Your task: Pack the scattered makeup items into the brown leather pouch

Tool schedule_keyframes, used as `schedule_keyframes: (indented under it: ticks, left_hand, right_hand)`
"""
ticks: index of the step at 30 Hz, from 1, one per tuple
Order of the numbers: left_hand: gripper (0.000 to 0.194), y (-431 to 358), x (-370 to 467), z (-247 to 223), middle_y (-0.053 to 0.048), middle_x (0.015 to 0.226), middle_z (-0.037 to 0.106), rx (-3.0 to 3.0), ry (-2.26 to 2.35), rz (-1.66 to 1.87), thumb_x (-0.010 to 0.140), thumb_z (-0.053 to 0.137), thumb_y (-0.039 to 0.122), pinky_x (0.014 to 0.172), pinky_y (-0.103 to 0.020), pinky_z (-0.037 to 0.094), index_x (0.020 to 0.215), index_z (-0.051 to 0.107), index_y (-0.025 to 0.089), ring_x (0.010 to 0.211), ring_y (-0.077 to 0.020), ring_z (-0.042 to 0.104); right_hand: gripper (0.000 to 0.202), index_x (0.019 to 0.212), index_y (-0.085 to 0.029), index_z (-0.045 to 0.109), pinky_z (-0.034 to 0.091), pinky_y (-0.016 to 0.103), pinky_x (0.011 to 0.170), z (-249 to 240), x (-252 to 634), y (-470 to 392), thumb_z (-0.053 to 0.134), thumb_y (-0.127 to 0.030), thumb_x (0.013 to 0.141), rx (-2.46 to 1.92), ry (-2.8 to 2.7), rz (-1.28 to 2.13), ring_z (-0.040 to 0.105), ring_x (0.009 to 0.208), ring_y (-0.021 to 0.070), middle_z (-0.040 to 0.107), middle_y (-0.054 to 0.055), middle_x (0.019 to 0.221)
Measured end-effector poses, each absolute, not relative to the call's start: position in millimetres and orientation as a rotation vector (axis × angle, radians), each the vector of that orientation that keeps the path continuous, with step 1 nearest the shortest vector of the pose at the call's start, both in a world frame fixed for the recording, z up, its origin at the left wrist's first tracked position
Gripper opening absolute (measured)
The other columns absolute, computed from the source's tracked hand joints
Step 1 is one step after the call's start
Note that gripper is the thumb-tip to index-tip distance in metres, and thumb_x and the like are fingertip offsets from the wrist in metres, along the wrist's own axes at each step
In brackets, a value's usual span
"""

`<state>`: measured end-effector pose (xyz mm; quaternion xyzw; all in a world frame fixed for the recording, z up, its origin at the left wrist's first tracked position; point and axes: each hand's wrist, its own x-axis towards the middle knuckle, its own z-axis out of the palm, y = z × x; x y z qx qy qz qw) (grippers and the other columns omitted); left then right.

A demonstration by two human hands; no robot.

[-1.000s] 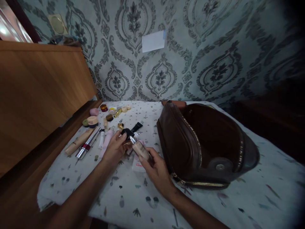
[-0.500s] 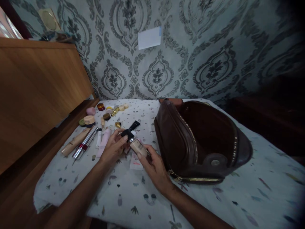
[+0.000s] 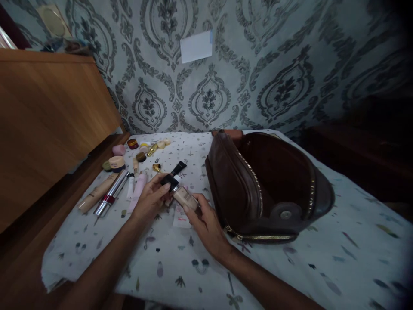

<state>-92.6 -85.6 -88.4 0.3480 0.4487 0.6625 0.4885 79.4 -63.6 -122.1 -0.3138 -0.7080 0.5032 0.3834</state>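
Observation:
Between my hands is a beige foundation bottle [image 3: 185,197] with a black cap [image 3: 169,182], tilted above the cloth. My left hand [image 3: 151,196] is closed around the cap end. The bottle's body is gripped by my right hand [image 3: 206,224], thumb in front and fingers behind. Under the bottle lies a white tube with pink print [image 3: 182,218], partly covered. A black tube [image 3: 179,168] shows just beyond the cap. To the left of my left hand rest a pale pink tube [image 3: 138,189] and a small white tube with a black cap [image 3: 130,187].
An unzipped dark brown bag [image 3: 232,185] stands at the right. Several cosmetics lie at the left, among them a silver tube with a red band [image 3: 111,193], a beige bottle [image 3: 97,193] and a jar [image 3: 116,163]. A wooden cabinet [image 3: 54,107] borders the patterned cloth [image 3: 161,245].
The view has shifted slightly, so everything appears a little further left. Both hands keep their hold on the foundation bottle and its cap.

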Motion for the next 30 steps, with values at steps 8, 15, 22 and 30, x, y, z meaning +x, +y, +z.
schedule_keyframes:
  ticks: [8, 15, 22, 30]
  left_hand:
    - [0.046, -86.0, -94.7, -93.1, -0.002, 0.080, 0.066, 0.918, 1.159, 1.552, 0.066, 0.087, 0.039, 0.049, -0.021, 0.042, 0.103, 0.069, 0.018, 0.055, -0.0098, 0.054]
    - [0.054, -87.7, -95.5, -100.7, -0.003, 0.084, 0.067, 0.946, 1.210, 1.533, 0.072, 0.083, 0.039, 0.055, -0.021, 0.043, 0.120, 0.069, 0.020, 0.061, -0.0106, 0.055]
    - [0.059, -88.7, -93.0, -102.6, -0.002, 0.085, 0.067, 0.924, 1.184, 1.518, 0.073, 0.082, 0.039, 0.058, -0.021, 0.042, 0.126, 0.066, 0.020, 0.063, -0.0101, 0.056]
    - [0.062, -94.1, -89.1, -104.1, -0.003, 0.086, 0.067, 0.994, 1.281, 1.470, 0.076, 0.079, 0.043, 0.057, -0.022, 0.041, 0.131, 0.064, 0.020, 0.065, -0.0110, 0.056]
  right_hand:
    - [0.032, 0.115, -0.018, 0.054, 0.046, 0.026, 0.067, -123.0, 77.7, -62.7, 0.055, -0.039, 0.091, -0.794, -1.753, 1.325, 0.061, 0.077, 0.0170, 0.065, 0.003, 0.091]
    - [0.027, 0.108, -0.018, 0.057, 0.044, 0.025, 0.063, -120.8, 77.1, -62.7, 0.055, -0.038, 0.091, -0.798, -1.744, 1.334, 0.059, 0.070, 0.0158, 0.064, 0.001, 0.080]
    - [0.024, 0.104, -0.017, 0.057, 0.040, 0.024, 0.061, -119.3, 79.1, -62.9, 0.052, -0.038, 0.093, -0.774, -1.778, 1.281, 0.054, 0.065, 0.0142, 0.060, -0.001, 0.073]
    - [0.021, 0.100, -0.017, 0.056, 0.038, 0.025, 0.063, -117.3, 80.9, -66.6, 0.051, -0.037, 0.092, -0.801, -1.783, 1.261, 0.052, 0.066, 0.0149, 0.057, -0.001, 0.072]
